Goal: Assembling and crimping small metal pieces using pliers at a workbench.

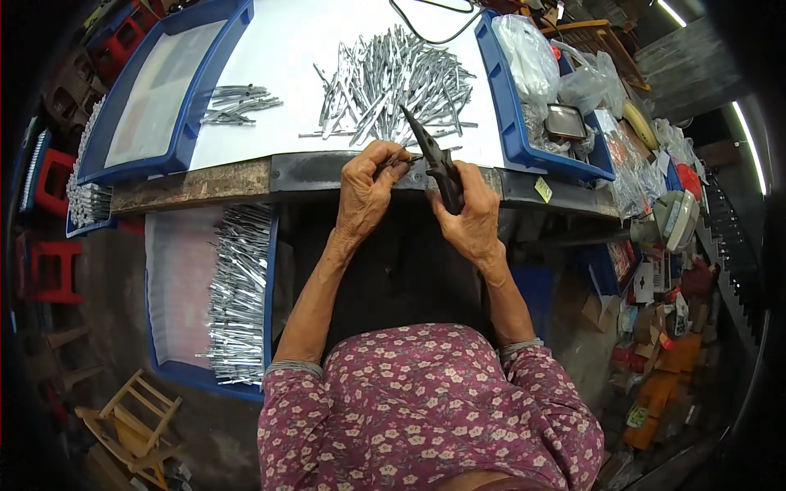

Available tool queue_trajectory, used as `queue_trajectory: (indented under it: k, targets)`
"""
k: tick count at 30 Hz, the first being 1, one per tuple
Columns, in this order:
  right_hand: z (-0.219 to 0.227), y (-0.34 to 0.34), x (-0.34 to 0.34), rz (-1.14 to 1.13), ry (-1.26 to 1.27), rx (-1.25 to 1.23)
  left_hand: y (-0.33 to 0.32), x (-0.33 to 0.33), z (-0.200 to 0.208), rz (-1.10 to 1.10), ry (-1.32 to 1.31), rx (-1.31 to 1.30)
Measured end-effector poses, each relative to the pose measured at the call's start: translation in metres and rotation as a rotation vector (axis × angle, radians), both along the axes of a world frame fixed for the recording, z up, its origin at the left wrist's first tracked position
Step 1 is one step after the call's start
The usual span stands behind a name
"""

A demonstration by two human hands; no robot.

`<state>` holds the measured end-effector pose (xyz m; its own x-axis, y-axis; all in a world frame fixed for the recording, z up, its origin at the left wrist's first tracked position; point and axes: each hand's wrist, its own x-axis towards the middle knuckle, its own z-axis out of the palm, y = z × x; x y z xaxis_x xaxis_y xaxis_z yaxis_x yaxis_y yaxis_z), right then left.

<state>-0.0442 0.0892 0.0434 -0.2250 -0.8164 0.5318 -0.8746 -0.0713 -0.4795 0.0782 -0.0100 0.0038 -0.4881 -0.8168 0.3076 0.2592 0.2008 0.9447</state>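
Observation:
My right hand (471, 214) grips the handles of black pliers (432, 155), whose pointed jaws aim up and away over the table edge. My left hand (366, 188) pinches a small silver metal piece (399, 159) and holds it against the pliers near their joint. Both hands meet at the front edge of the white work surface (278, 65). Just beyond them lies a big heap of similar silver metal pieces (393, 82). A smaller bunch of such pieces (237, 105) lies to the left on the white surface.
Blue trays flank the surface: an empty-looking one (123, 139) left, one with plastic bags (532, 61) and a small tin (565, 121) right. A lower blue tray (176, 368) holds rows of silver pieces (240, 295). Red stools, a wooden stool (135, 417) and cluttered boxes surround.

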Motion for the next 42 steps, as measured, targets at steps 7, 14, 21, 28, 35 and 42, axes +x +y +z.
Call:
queue_trajectory:
  k: [7, 14, 21, 28, 35, 42]
  targets:
    - [0.020, 0.010, 0.008, -0.037, -0.094, -0.228, -0.001, 0.001, -0.002, -0.005, -0.017, 0.027]
    - [0.011, 0.008, 0.002, -0.077, 0.053, -0.041, -0.003, -0.002, 0.002, -0.013, -0.018, -0.023]
    - [-0.014, 0.026, -0.004, -0.022, 0.027, -0.063, 0.005, 0.004, 0.010, -0.099, 0.156, 0.295]
    - [-0.022, 0.041, 0.000, -0.022, 0.020, -0.015, 0.009, 0.009, 0.015, -0.359, 0.490, 0.684]
    - [-0.028, 0.043, -0.003, -0.006, 0.094, -0.026, 0.015, 0.008, 0.009, -0.420, 0.518, 0.812]
    - [-0.038, 0.047, -0.004, -0.014, 0.038, -0.001, 0.020, 0.002, 0.007, -0.404, 0.498, 0.808]
